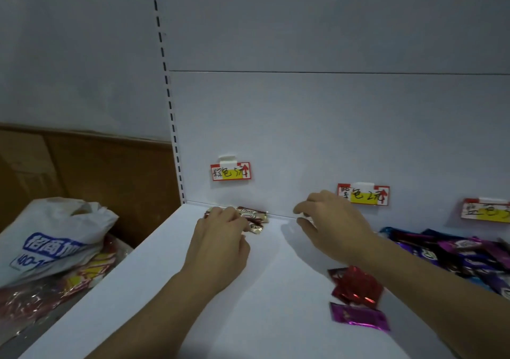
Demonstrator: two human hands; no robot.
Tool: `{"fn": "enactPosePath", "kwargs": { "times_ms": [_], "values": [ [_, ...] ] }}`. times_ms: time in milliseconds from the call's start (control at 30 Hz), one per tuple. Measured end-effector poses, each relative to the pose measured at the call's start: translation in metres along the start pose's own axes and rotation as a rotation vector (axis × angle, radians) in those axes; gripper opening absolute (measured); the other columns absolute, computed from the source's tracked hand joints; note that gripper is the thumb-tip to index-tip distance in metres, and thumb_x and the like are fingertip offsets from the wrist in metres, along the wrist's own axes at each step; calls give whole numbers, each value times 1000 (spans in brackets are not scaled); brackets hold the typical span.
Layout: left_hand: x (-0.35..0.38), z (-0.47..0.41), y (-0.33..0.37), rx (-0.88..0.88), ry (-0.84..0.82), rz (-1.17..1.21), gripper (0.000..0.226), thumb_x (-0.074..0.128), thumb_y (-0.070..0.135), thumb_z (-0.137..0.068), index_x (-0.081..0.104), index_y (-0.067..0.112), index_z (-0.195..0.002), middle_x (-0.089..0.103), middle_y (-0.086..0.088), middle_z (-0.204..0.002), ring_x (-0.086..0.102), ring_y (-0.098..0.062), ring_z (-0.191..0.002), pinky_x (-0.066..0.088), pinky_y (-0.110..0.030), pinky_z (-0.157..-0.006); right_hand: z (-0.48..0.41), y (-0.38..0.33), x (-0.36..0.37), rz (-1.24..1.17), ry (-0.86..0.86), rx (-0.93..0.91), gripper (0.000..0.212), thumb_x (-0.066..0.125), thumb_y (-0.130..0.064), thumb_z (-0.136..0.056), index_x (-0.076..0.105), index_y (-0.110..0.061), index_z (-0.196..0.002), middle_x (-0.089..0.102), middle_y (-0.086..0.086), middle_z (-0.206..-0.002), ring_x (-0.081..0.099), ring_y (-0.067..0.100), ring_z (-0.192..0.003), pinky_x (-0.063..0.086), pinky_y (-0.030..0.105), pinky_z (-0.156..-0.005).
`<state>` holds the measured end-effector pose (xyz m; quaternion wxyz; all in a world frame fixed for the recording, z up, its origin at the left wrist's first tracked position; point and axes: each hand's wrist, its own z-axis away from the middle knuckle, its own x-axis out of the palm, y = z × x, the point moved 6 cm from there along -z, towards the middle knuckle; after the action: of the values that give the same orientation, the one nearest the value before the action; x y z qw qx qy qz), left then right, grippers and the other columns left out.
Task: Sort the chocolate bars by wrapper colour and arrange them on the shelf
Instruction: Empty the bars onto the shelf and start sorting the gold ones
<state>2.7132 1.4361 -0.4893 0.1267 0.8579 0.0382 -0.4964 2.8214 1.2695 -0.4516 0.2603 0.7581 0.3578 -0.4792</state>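
Your left hand (220, 238) fingers curled on glossy brown-gold bars (252, 216), flat white shelf (165, 281); your right hand (335, 222) half-curled, grip unclear.

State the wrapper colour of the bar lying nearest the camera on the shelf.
The bar is shiny magenta-purple, clearest in the head view.
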Motion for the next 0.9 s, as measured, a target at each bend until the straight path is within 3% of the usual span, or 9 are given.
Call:
{"fn": "enactPosePath", "kwargs": {
  "times_ms": [133, 333, 467, 567, 733, 833, 900],
  "values": [
    [1, -6, 66, 162, -15, 38, 29, 57, 24, -94, 67, 27, -121, 59, 9, -122, 47, -15, -114, 43, -34, -98, 53, 56, -34, 38, -11, 113, 26, 56, -32, -98, 68, -27, -121, 67, -6, -116, 58, 19, -109, 48, 38, -91],
    [21, -28, 183, 249, -148, 210, 36, 52, 29, -98, 56, 27, -134, 54, 5, -132, 47, -17, -121, 43, -38, -100, 125, 130, -68, 2, 58, 310, 24, 57, -18, -97, 71, -23, -116, 70, -4, -104, 58, 17, -97, 48, 32, -80],
    [61, -21, 217, 228, -321, 308, 52, 42, 34, -103, 34, 27, -154, 42, 3, -152, 40, -18, -136, 36, -40, -111, 168, 172, -66, -112, 140, 447, 28, 56, -12, -96, 69, -22, -119, 71, 1, -114, 63, 23, -104, 54, 43, -88],
    [85, -11, 229, 315, -426, 174, 58, 33, 41, -105, 18, 29, -159, 25, 7, -163, 24, -15, -147, 22, -43, -115, 177, 188, -59, -159, 52, 438, 41, 52, -16, -99, 55, -28, -138, 58, -2, -139, 51, 22, -128, 45, 52, -105],
    [84, -5, 247, 273, -458, 237, 56, 33, 44, -103, 21, 31, -156, 27, 11, -159, 24, -12, -146, 12, -53, -121, 160, 174, -28, -107, -205, 294, 54, 45, -27, -102, 31, -30, -154, 33, -7, -159, 27, 16, -146, 25, 58, -118],
    [83, 2, 253, 281, -478, 284, 53, 39, 43, -102, 27, 32, -153, 30, 12, -156, 25, -12, -145, 6, -54, -123, 157, 172, -14, -76, -296, 303, 56, 42, -27, -103, 26, -31, -156, 30, -6, -159, 24, 18, -146, 21, 58, -118],
    [80, 4, 253, 297, -460, 315, 48, 43, 43, -99, 35, 34, -145, 38, 11, -148, 34, -13, -138, 16, -53, -122, 156, 172, -19, -60, -294, 302, 53, 45, -26, -101, 32, -30, -153, 39, -5, -150, 30, 20, -138, 27, 56, -114]
  ]
}}
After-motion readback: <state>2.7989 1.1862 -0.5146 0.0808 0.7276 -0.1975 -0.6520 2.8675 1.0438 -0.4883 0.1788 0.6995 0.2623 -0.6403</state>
